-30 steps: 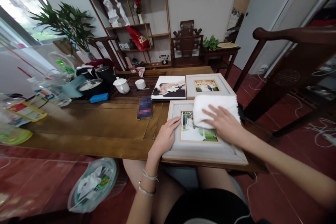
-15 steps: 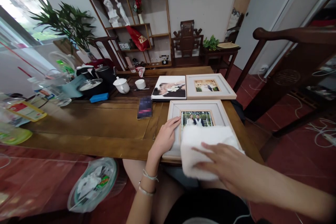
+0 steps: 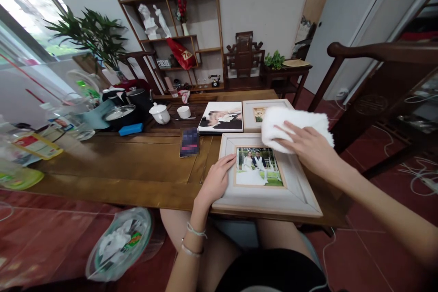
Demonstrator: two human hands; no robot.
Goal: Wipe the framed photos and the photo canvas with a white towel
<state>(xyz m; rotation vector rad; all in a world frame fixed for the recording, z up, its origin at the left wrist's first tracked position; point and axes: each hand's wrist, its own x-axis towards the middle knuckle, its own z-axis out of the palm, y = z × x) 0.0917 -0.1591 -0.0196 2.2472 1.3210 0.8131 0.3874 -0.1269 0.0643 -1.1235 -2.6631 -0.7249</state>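
Note:
A pale wooden picture frame (image 3: pixel 267 203) lies flat at the table's front edge, with a photo of two people in its middle. My left hand (image 3: pixel 217 178) rests on its left side, fingers stretched out flat and close together. Over the frame's upper right corner my right hand (image 3: pixel 308 146) holds a fluffy white towel (image 3: pixel 284 118), palm down with fingers spread on top of it. Whether the towel touches the frame there I cannot tell. The towel hides much of a second picture frame (image 3: pixel 249 112) behind. To that one's left lies a white-edged picture (image 3: pixel 221 116).
A dark patterned booklet (image 3: pixel 189 142) lies on the wooden table (image 3: pixel 137 164). Farther left are a lidded white cup (image 3: pixel 159 113), a small white cup (image 3: pixel 184 112), a blue sponge (image 3: pixel 130 129) and bottles. A lined bin (image 3: pixel 147 223) stands below; a wooden chair (image 3: pixel 362 50) is at right.
My right hand has moved the towel away from me, from the front edge of the near frame to its far right corner, uncovering the photo. My left hand stays in place.

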